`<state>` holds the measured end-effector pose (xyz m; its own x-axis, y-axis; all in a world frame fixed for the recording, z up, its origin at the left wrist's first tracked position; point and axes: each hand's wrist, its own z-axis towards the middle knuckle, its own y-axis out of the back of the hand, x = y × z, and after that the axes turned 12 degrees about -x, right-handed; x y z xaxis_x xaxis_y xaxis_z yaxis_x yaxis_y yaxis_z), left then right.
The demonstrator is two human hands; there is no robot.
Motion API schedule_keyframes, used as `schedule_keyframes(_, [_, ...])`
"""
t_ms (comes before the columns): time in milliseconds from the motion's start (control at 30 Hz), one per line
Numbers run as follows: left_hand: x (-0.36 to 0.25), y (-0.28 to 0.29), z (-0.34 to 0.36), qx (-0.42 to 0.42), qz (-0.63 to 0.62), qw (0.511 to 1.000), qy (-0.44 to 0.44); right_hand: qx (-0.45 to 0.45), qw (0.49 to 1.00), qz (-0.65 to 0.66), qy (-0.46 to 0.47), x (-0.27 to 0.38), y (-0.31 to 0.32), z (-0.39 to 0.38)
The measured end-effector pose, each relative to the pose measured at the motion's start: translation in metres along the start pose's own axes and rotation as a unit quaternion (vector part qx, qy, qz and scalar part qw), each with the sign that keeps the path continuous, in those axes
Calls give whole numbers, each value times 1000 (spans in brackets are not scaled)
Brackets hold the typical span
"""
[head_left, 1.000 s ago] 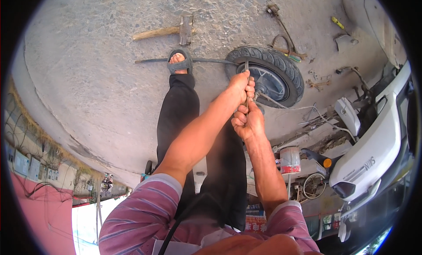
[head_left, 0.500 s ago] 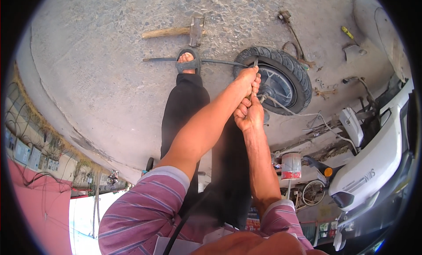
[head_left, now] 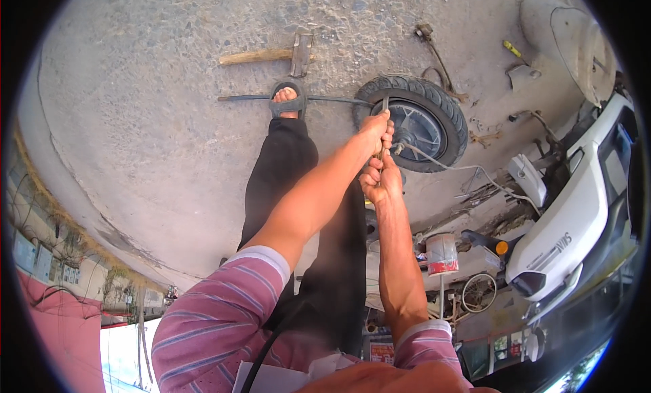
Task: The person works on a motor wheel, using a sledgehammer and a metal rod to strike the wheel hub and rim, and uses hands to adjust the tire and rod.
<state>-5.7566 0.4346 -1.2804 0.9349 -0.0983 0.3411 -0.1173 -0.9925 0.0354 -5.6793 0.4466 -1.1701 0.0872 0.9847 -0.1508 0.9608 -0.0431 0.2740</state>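
A scooter wheel with a black, knobbly tyre point(head_left: 453, 105) and a dark spoked hub point(head_left: 424, 130) lies on the ground ahead of me. A slim metal tyre lever point(head_left: 386, 103) has its far end at the tyre's inner edge. My left hand point(head_left: 377, 131) is closed round the lever close to the wheel. Nearer to me, my right hand point(head_left: 382, 179) is closed round the same lever. A long thin bar point(head_left: 332, 98) runs from the left to the tyre, with my sandalled foot point(head_left: 288, 100) on it. Both palms are hidden.
A sledgehammer point(head_left: 301, 52) with a wooden handle lies beyond my foot. From the hub, a grey cable point(head_left: 489, 177) trails right towards a white scooter point(head_left: 566, 233). Metal parts point(head_left: 441, 64) and a yellow-handled tool point(head_left: 513, 49) lie beyond the wheel. A red-and-white can point(head_left: 442, 252) stands right.
The view has shifted slightly, with the wheel and scooter now a little further left in it. Both hands keep their grip on the tyre lever at the wheel.
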Motion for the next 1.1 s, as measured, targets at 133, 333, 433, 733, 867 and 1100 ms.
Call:
schedule_keyframes(133, [-4, 2, 18, -13, -30, 999, 10, 30, 999, 19, -26, 5, -5, 14])
schedule_keyframes(333, [17, 3, 11, -1, -7, 1000, 8, -18, 998, -54, 22, -3, 16, 9])
schedule_keyframes(433, [24, 18, 17, -36, -37, 999, 8, -22, 998, -61, -10, -8, 22, 10])
schedule_keyframes(733, [28, 8, -11, -19, -28, 999, 13, -35, 994, -100, 14, -3, 26, -8])
schedule_keyframes(867, [23, -1, -10, -35, -18, 999, 11, -42, 993, -110, 18, 3, 24, -8])
schedule_keyframes(1100, [-7, -27, -7, -93, 2, 995, 25, -13, 998, -14, -53, 31, -12, -11])
